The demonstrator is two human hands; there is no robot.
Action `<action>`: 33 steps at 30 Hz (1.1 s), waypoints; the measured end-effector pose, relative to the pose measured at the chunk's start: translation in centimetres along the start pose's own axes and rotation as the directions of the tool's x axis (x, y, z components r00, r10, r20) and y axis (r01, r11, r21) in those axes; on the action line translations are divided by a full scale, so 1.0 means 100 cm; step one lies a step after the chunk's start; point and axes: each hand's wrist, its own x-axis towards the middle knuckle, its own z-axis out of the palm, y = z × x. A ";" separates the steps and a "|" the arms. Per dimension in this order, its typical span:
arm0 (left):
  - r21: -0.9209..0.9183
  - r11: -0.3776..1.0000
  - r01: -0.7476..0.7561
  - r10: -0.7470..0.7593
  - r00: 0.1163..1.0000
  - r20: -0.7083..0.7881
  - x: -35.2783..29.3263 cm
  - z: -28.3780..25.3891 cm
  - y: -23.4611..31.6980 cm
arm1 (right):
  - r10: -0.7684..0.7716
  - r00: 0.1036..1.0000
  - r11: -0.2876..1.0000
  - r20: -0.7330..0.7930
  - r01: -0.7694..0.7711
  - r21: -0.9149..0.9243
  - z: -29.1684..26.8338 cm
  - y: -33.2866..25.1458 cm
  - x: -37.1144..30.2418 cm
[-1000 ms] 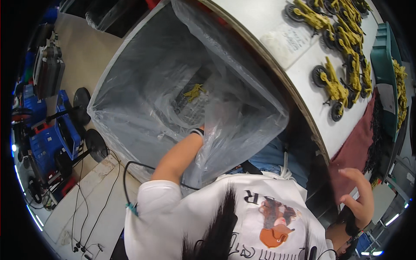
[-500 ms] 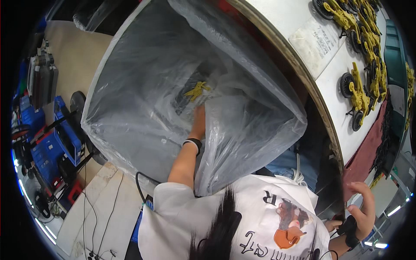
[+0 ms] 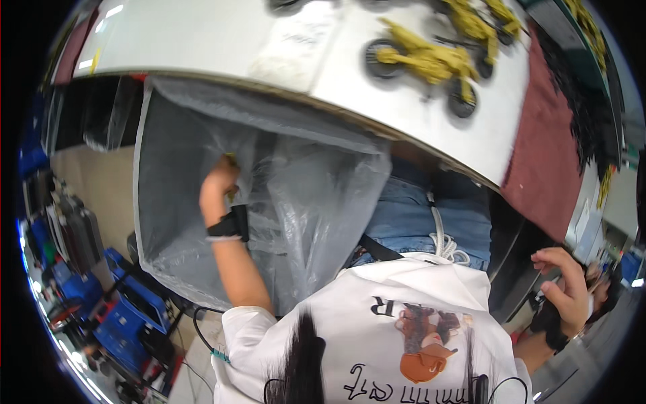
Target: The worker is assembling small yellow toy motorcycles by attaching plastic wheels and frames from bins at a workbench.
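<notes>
A small yellow piece [image 3: 232, 195] is gripped by the left hand [image 3: 221, 178], down inside that big greyish plastic bag [image 3: 323, 185]. Most of the piece is covered by the fingers, tbh, so its shape can't really be made out. The bag is spread wide open, tucked right up against the near edge of the white counter [image 3: 195, 44].

The right hand [image 3: 564, 286] is held well apart, off to the near right, fingers loosely curled and thumb kept away from them. It's hung out past the near corner of a dark red cloth [image 3: 546, 158], which is draped over the counter's right side.

Some yellow toy motorbikes [image 3: 434, 64] with black wheels are parked on the counter, kinda blurry. Over on the left, blue bins [image 3: 131, 326] can be seen.
</notes>
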 end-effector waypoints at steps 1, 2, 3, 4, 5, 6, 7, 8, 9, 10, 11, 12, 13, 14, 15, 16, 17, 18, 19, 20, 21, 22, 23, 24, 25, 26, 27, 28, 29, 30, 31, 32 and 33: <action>-0.140 0.986 -0.086 0.096 0.993 0.064 -0.028 -0.016 0.016 | -0.018 1.000 0.999 -0.006 0.019 0.040 -0.001 0.012 -0.007; -0.275 0.949 -0.153 0.192 0.974 0.121 -0.057 -0.031 0.026 | -0.042 0.999 0.996 -0.015 0.043 0.083 -0.004 0.023 -0.013; -0.281 0.919 -0.277 0.325 0.935 0.142 -0.087 -0.038 0.039 | -0.055 0.998 0.993 -0.013 0.056 0.103 -0.007 0.033 -0.016; -0.287 0.875 -0.391 0.450 0.875 0.179 -0.120 -0.049 0.050 | -0.058 0.998 0.990 -0.014 0.059 0.127 -0.007 0.039 -0.021; -0.340 0.782 -0.522 0.607 0.762 0.226 -0.167 -0.048 0.076 | -0.070 0.997 0.989 -0.017 0.072 0.132 -0.012 0.048 -0.028; -0.368 0.665 -0.650 0.738 0.645 0.197 -0.215 -0.047 0.075 | -0.129 0.992 0.981 0.016 0.125 0.152 -0.012 0.062 -0.023; -0.286 0.570 -0.770 0.819 0.504 0.275 -0.242 -0.042 0.092 | -0.125 0.991 0.972 0.046 0.113 0.204 -0.012 0.067 -0.027; -0.406 0.298 -0.864 0.929 0.163 0.334 -0.252 -0.032 0.118 | -0.128 0.990 0.960 0.067 0.106 0.260 -0.015 0.072 -0.034; -0.537 0.172 -0.826 0.965 0.030 0.262 -0.279 -0.017 0.127 | -0.281 0.948 0.920 0.150 0.222 0.322 -0.010 0.082 -0.019; -0.689 0.062 -0.722 0.987 -0.057 0.148 -0.283 0.021 0.158 | -0.355 0.917 0.891 0.184 0.272 0.364 0.005 0.092 -0.013; -0.798 -0.070 -0.599 0.988 -0.152 0.027 -0.295 0.059 0.188 | -0.463 0.882 0.794 0.083 0.371 0.482 0.028 0.100 -0.006; -0.842 -0.165 -0.513 0.979 -0.189 -0.077 -0.307 0.095 0.206 | -0.570 0.821 0.664 -0.022 0.476 0.576 0.053 0.103 0.009; -0.789 -0.205 -0.580 0.975 -0.188 -0.115 -0.322 0.127 0.224 | -0.602 0.778 0.559 -0.179 0.571 0.602 0.080 0.100 0.023; -0.653 -0.234 -0.720 0.901 -0.413 0.133 -0.331 0.135 0.247 | -0.603 0.720 0.454 -0.342 0.663 0.595 0.093 0.096 0.025; -0.643 -0.237 -0.728 0.897 -0.419 0.144 -0.335 0.153 0.246 | -0.575 0.731 0.455 -0.369 0.660 0.599 0.100 0.101 0.025; -0.628 -0.232 -0.743 0.897 -0.413 0.158 -0.339 0.165 0.239 | -0.557 0.739 0.298 -0.379 0.604 0.739 0.106 0.103 0.024; -0.675 -0.208 -0.708 0.954 -0.298 0.018 -0.356 0.171 0.224 | -0.585 0.719 0.108 -0.376 0.528 0.842 0.106 0.095 0.019; -0.752 -0.199 -0.629 0.977 -0.189 -0.101 -0.361 0.189 0.219 | -0.563 0.724 0.105 -0.399 0.541 0.835 0.107 0.103 0.016; -0.695 -0.222 -0.684 0.966 -0.249 -0.063 -0.356 0.195 0.219 | -0.519 0.768 0.139 -0.374 0.508 0.850 0.108 0.113 0.014; -0.640 -0.263 -0.721 0.946 -0.323 -0.025 -0.348 0.202 0.227 | -0.469 0.808 0.181 -0.357 0.483 0.856 0.105 0.129 0.011; -0.467 -0.246 -0.849 0.941 -0.324 0.093 -0.357 0.195 0.232 | -0.441 0.825 0.192 -0.353 0.471 0.861 0.102 0.134 0.006; -0.267 -0.240 -0.933 0.933 -0.298 0.201 -0.367 0.188 0.235 | -0.445 0.817 0.191 -0.368 0.488 0.852 0.096 0.140 0.002; -0.225 -0.237 -0.945 0.932 -0.287 0.223 -0.364 0.188 0.236 | -0.448 0.827 0.265 -0.339 0.485 0.833 0.091 0.146 -0.004; -0.244 -0.216 -0.945 0.951 -0.260 0.167 -0.363 0.193 0.233 | -0.448 0.839 0.340 -0.309 0.479 0.809 0.087 0.151 -0.009; -0.263 -0.217 -0.940 0.934 -0.279 0.225 -0.352 0.192 0.237 | -0.411 0.845 0.361 -0.342 0.495 0.790 0.086 0.157 -0.012; -0.267 -0.214 -0.940 0.915 -0.289 0.281 -0.344 0.186 0.238 | -0.416 0.840 0.362 -0.348 0.504 0.784 0.085 0.159 -0.015; -0.214 -0.173 -0.961 0.936 -0.228 0.268 -0.346 0.188 0.236 | -0.406 0.854 0.408 -0.326 0.489 0.771 0.082 0.164 -0.017; -0.163 -0.132 -0.978 0.953 -0.170 0.249 -0.348 0.189 0.235 | -0.394 0.867 0.455 -0.306 0.473 0.755 0.076 0.168 -0.020; -0.125 -0.151 -0.981 0.939 -0.182 0.293 -0.350 0.182 0.232 | -0.372 0.874 0.509 -0.312 0.473 0.719 0.066 0.166 -0.030; -0.082 -0.148 -0.986 0.936 -0.166 0.312 -0.349 0.178 0.231 | -0.361 0.858 0.521 -0.367 0.511 0.683 0.057 0.167 -0.032; -0.078 -0.096 -0.992 0.932 -0.117 0.343 -0.353 0.173 0.227 | -0.342 0.826 0.576 -0.447 0.560 0.595 0.047 0.168 -0.041; -0.072 -0.064 -0.995 0.932 -0.086 0.353 -0.353 0.171 0.229 | -0.332 0.830 0.649 -0.449 0.546 0.529 0.024 0.172 -0.052; -0.073 -0.025 -0.997 0.930 -0.050 0.365 -0.346 0.166 0.227 | -0.264 0.821 0.728 -0.506 0.514 0.454 0.003 0.171 -0.060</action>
